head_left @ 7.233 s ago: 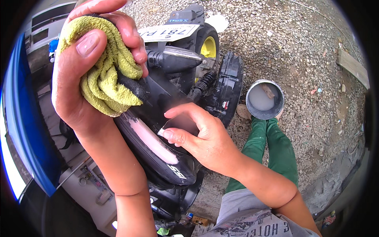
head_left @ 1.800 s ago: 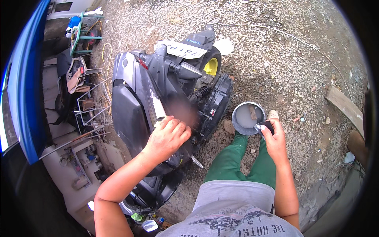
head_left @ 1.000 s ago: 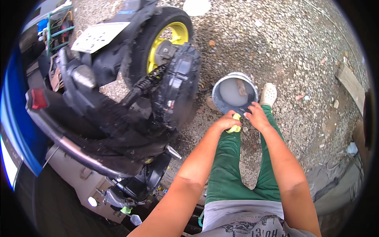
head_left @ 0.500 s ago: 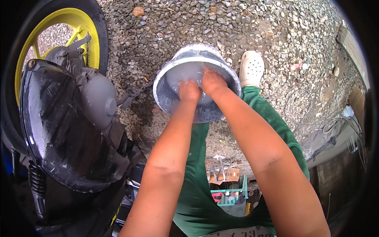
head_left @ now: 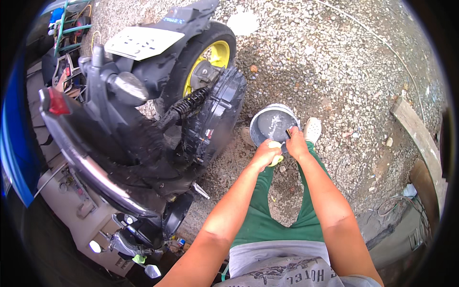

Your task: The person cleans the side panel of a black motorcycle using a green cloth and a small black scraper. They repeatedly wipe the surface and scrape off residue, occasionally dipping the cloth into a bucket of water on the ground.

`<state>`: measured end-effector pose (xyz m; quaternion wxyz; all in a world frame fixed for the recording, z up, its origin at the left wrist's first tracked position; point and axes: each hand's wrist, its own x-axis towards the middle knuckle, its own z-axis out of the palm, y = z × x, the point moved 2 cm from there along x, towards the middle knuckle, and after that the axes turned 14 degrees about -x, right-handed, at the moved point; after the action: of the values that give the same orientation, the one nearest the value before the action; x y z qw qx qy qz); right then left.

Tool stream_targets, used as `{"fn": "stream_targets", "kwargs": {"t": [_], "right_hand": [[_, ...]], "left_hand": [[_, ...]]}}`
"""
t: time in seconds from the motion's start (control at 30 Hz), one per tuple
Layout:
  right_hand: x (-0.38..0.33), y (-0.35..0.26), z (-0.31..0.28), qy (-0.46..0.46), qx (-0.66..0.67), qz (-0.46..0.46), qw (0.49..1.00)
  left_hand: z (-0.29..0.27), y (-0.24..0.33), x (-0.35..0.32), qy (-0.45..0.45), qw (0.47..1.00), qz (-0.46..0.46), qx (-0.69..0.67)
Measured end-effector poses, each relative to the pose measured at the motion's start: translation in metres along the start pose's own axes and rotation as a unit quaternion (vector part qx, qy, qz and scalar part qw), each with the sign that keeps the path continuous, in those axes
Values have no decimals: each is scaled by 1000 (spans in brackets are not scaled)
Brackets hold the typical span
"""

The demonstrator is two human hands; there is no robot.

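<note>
Wringing or gripping a yellow-green cloth [head_left: 274,160] at the near rim of a grey bucket [head_left: 271,125], with both hands together over it. Left hand [head_left: 266,154] clenched around the cloth, only a small bulge of fabric showing beyond the knuckles. Right hand [head_left: 296,143] just beside it, touching the bucket's near-right rim, fingers curled over something small and dark; cannot tell whether that is the rim's handle fitting or a separate item. Bucket standing upright on the gravel ground [head_left: 344,71], holding pale, cloudy water, between a white shoe [head_left: 312,129] on the right and the scooter on the left.

Judging progress: seems mid-wash, at a rinse or re-wet stage rather than the end. Black scooter [head_left: 143,129] to the left looking wet and glossy along the rear bodywork, with fine specks or droplets across the panels, which suggests some wiping already done. Yellow-rimmed rear wheel [head_left: 210,57] and the black engine cover [head_left: 215,115] beside it showing no clear suds or streaks, so impossible to say whether cleaned yet. Cloth well apart from the scooter at present, so no wiping in hand right now.

Likely left, as a judgement only: getting the cloth out of the bucket and back onto the lower parts and wheel. Green trousers [head_left: 267,215] in a crouch near the bucket, wooden plank [head_left: 416,138] far right.
</note>
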<state>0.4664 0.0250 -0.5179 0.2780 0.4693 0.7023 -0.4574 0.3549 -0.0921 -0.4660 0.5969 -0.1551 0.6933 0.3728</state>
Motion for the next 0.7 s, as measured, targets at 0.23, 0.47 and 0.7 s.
{"fn": "stream_targets", "kwargs": {"t": [0.23,0.47,0.7], "right_hand": [[-81,-259,-143,-28,-240,-267,933],[-178,-293,-415,-174,-594,-150,771],[-209,-203,-410,-55,-356,-196,912]], "left_hand": [[-44,142,-181,22,995,75,54],[65,147,-229,-178,972,21,-153],[52,173,-292,-77,991,63,-87]]}}
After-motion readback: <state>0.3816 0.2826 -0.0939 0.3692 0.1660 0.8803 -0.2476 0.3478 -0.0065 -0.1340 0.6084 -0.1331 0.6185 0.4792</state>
